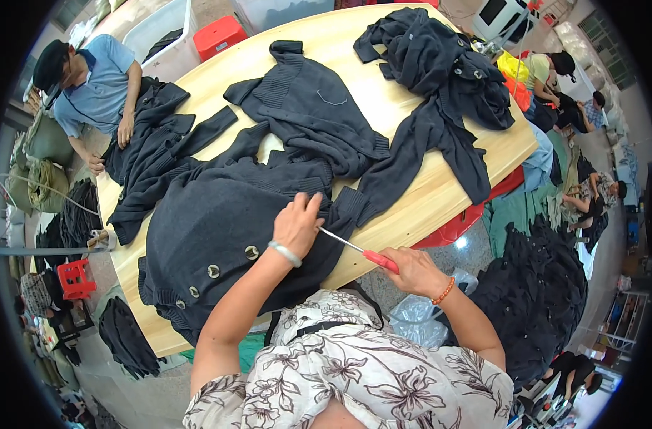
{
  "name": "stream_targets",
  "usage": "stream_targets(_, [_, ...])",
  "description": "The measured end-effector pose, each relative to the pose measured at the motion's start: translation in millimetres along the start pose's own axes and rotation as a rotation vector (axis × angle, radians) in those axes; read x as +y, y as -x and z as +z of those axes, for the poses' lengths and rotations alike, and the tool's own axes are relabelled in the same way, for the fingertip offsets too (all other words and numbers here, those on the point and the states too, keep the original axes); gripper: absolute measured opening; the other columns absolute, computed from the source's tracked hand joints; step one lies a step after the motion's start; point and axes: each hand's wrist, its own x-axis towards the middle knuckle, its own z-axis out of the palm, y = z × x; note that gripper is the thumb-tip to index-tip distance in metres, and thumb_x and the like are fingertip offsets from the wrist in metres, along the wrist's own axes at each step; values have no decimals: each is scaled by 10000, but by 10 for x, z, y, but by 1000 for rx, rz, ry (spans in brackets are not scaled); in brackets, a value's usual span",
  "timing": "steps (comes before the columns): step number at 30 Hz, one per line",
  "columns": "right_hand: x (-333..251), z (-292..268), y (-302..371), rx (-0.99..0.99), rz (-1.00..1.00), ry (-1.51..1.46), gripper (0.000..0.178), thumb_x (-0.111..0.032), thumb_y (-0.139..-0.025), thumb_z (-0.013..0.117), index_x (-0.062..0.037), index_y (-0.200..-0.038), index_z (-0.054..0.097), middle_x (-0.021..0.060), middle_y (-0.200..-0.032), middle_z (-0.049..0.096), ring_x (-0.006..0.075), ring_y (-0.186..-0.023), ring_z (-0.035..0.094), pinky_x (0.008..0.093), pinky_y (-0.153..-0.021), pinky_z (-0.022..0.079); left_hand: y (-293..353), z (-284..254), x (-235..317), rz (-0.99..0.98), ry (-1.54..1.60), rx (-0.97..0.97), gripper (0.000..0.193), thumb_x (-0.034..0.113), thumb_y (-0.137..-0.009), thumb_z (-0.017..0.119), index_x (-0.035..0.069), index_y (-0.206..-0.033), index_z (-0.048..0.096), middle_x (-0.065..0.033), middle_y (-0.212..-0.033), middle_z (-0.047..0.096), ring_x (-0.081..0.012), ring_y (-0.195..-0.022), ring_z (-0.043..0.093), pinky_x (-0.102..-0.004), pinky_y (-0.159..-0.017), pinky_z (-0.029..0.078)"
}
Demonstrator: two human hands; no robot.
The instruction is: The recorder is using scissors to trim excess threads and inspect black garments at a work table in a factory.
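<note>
In my right hand (416, 273) is a tool with a red handle (380, 261) and a thin straight metal shaft (342, 240). Its shaft points left and away, toward my left hand (297, 225). The left fingers are bent together at the shaft's far end, above a dark knit cardigan (219, 207). They hide the tip and whatever lies between them. The cardigan spreads over the near left of the table, with several large buttons (251, 252) along its front. A ribbed cuff (351, 205) lies just right of my left hand.
More dark knitwear (297, 100) covers the wooden table (411, 214), with a heap (440, 64) at the far right. A loose thread (333, 98) lies on one piece. At the left edge a co-worker (101, 93) handles a garment. Dark clothes (526, 286) pile up on the floor at right.
</note>
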Motion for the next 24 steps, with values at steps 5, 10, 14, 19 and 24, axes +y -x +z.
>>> stream_targets(5, [120,45,32,32,-6,21,285,-272,-894,656,-110,-1123,606,183,-892,658,385,-869,648,497,-750,506,-128,372,-96,-174,-317,-377,205,152,-823,676,44,-991,628,-164,-981,645,-306,-873,690,-398,-735,560])
stream_targets(10, [225,86,56,-18,58,81,261,-307,-884,656,-126,-1070,623,186,-844,686,407,-837,661,519,-745,505,10,329,-94,-155,34,-305,131,25,-769,628,95,-879,624,-143,-963,617,-350,-877,661,-450,-770,533])
stream_targets(14, [154,-57,34,-66,47,122,297,-322,-873,664,-86,-1052,637,208,-800,685,421,-793,665,515,-738,508,157,273,-33,-282,223,-272,208,2,-729,679,84,-883,565,-148,-968,565,-393,-879,633,-482,-758,509])
stream_targets(19, [39,-179,-60,-20,5,129,294,-327,-880,658,-82,-1042,645,229,-812,677,432,-801,659,517,-742,507,268,333,-125,-314,481,-136,364,66,-644,830,64,-809,506,-120,-897,505,-351,-812,577,-431,-722,486])
stream_targets(24, [-60,-231,-67,-134,-91,102,282,-296,-870,673,-78,-1048,657,209,-820,683,419,-792,661,497,-745,511,357,327,-162,-326,625,3,373,30,-606,853,47,-770,518,-121,-892,517,-333,-800,578,-396,-715,500])
